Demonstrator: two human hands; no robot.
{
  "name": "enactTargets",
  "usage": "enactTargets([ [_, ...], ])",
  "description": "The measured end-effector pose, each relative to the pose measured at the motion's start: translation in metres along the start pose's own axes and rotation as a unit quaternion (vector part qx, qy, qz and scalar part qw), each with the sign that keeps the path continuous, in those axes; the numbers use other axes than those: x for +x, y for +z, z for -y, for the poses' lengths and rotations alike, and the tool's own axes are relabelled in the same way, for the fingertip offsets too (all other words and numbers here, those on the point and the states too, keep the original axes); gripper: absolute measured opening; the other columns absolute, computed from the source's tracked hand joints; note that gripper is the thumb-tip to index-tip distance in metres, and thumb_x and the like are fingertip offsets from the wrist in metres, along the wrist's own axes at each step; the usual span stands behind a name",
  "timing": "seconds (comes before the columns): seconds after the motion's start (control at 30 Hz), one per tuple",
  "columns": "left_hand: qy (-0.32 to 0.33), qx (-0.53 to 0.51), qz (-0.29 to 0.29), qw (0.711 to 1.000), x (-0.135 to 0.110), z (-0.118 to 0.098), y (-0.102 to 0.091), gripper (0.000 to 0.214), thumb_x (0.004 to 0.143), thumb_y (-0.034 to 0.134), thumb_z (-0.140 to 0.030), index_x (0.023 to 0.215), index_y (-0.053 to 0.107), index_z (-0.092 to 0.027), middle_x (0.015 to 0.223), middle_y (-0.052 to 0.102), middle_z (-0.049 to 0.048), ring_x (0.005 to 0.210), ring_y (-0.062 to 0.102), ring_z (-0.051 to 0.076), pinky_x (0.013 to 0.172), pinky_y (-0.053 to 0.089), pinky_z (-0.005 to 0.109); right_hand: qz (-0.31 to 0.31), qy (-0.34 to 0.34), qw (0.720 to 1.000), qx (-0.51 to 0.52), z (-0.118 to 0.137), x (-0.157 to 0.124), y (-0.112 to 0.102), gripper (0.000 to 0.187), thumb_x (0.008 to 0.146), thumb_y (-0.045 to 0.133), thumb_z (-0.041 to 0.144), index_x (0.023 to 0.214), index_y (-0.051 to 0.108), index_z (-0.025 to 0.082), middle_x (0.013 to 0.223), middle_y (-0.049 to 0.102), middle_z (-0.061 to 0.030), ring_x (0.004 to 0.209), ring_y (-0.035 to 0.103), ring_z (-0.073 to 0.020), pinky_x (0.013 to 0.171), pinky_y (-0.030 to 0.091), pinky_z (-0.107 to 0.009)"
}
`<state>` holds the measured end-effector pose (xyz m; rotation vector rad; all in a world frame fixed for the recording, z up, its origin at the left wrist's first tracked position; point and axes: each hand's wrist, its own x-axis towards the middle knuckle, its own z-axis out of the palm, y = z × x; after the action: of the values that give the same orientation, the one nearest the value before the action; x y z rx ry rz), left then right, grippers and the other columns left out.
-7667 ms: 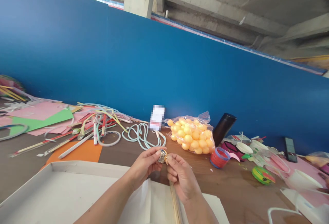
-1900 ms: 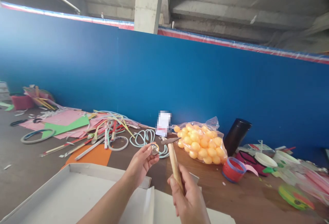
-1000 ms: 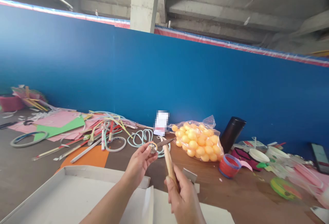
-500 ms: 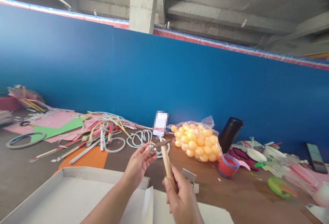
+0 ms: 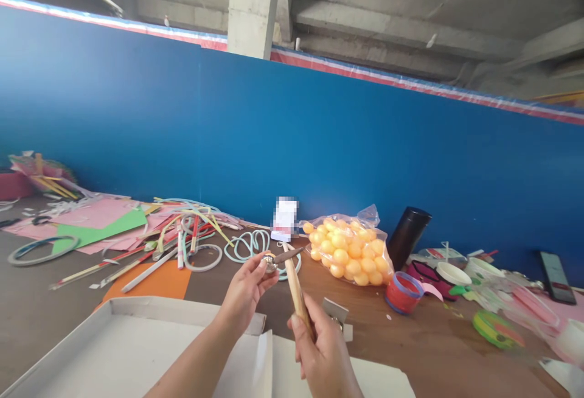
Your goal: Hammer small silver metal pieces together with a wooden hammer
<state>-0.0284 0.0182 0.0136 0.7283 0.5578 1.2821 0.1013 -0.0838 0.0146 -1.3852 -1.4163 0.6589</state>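
I take this for a makeshift craft workshop inside a raw concrete building: over a blue partition [image 5: 292,130] I see a bare pillar [image 5: 252,14] and ceiling beams [image 5: 387,24]. Coloured paper [image 5: 103,230], pale tubing [image 5: 249,248] and a bag of orange balls [image 5: 347,252] crowd the long table [image 5: 420,349] along it, and a hammer [image 5: 298,293] held up in front points the same way.
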Motion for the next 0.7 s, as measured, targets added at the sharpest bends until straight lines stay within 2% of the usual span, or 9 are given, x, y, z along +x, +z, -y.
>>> enactTargets([
  [0.13,0.007,0.004,0.002,1.0,0.0005,0.0017,-0.0015,0.034,0.075,0.065,-0.026,0.106,0.058,-0.014,0.09,0.066,0.0074,0.078,0.064,0.016,0.079,0.05,0.029,-0.001,0.017,1.0,0.015,0.0014,-0.0001,0.0008,0.048,0.085,0.042,0.046,0.123,0.049,0.016,0.066,0.058,-0.0016,0.041,0.046,-0.0098,0.031,0.038,-0.017],
  [0.27,-0.005,-0.007,-0.004,1.0,0.0015,0.0026,-0.0024,0.033,0.074,0.065,-0.024,0.104,0.058,-0.013,0.085,0.067,0.0077,0.076,0.065,0.016,0.076,0.051,0.028,0.003,-0.001,1.0,0.003,0.0036,-0.0004,0.0016,0.049,0.086,0.041,0.045,0.125,0.049,0.017,0.061,0.054,0.0003,0.04,0.046,-0.0099,0.031,0.037,-0.017],
  [0.5,-0.045,-0.08,0.003,0.996,0.0003,0.0005,-0.0037,0.018,0.078,0.06,-0.022,0.094,0.061,-0.013,0.09,0.067,0.0093,0.078,0.065,0.016,0.076,0.053,0.029,-0.037,0.019,0.998,0.037,0.0053,-0.0009,-0.004,0.052,0.084,0.044,0.05,0.121,0.049,0.013,0.067,0.059,-0.0026,0.04,0.047,-0.0098,0.031,0.04,-0.018],
  [0.7,-0.054,-0.099,0.002,0.994,0.0002,0.0005,-0.0039,0.016,0.078,0.06,-0.02,0.092,0.06,-0.013,0.088,0.066,0.0088,0.076,0.065,0.015,0.075,0.054,0.028,-0.031,-0.021,0.999,0.016,0.0056,-0.0025,-0.0018,0.048,0.084,0.046,0.045,0.119,0.053,0.014,0.067,0.061,-0.0033,0.041,0.052,-0.011,0.035,0.043,-0.018],
])
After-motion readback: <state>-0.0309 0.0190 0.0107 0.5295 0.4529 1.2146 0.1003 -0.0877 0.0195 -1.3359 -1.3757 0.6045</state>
